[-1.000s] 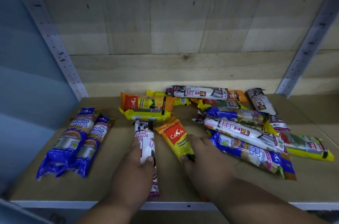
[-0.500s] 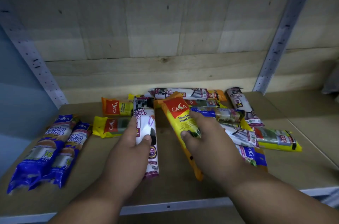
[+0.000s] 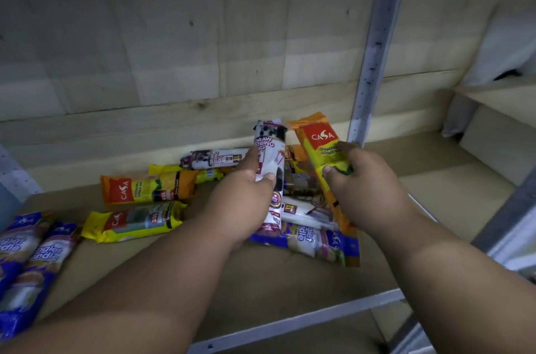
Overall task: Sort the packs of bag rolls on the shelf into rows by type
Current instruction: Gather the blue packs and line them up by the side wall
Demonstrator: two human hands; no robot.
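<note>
Left hand (image 3: 246,197) grips the white pack (image 3: 271,159), its long axis toward 12 o'clock; right hand (image 3: 368,188) grips the orange pack (image 3: 322,148), tilted toward 11, both above the shelf (image 3: 261,281).

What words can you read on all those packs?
"DRAW STRING BAG": white pack in the left hand.
"CASA": orange pack in the right hand; its smaller print is blurred.
"CASA": orange pack lying flat.
"DRAW STRING BAG": white pack behind.
Blue packs: blurred, partly cut off.
</note>
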